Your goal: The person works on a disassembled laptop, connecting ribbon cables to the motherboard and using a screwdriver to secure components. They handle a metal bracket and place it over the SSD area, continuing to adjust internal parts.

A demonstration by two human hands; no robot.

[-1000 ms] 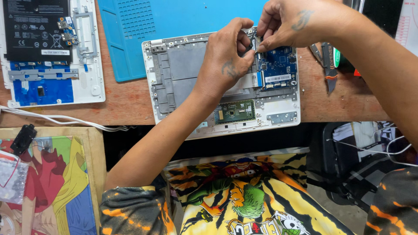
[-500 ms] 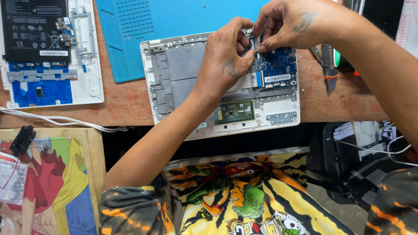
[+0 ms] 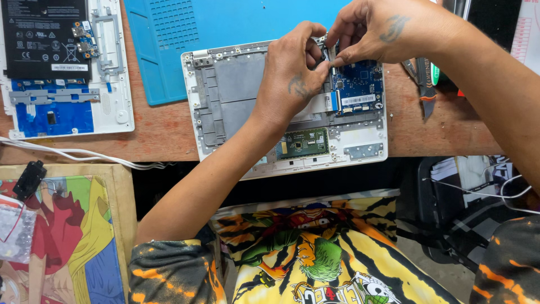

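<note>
Over an opened laptop shell [image 3: 225, 101] on the worktop [image 3: 157, 126], left hand [image 3: 292, 79] and right hand [image 3: 382, 31] pinch what seems a small metal bracket [image 3: 328, 49] above the blue board [image 3: 358, 84], mid-fitting; steady alignment comes next.

My electronics repair bench: an opened white laptop chassis [image 3: 225, 107] on the wooden worktop [image 3: 157, 129], a blue repair mat [image 3: 225, 34] at twelve o'clock, another dismantled laptop [image 3: 62, 67] at ten, hand tools [image 3: 424, 84] at two.

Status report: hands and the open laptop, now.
Left hand, right hand pinching small metal part over blue circuit board. Open laptop base flat. Nothing blocking.
</note>
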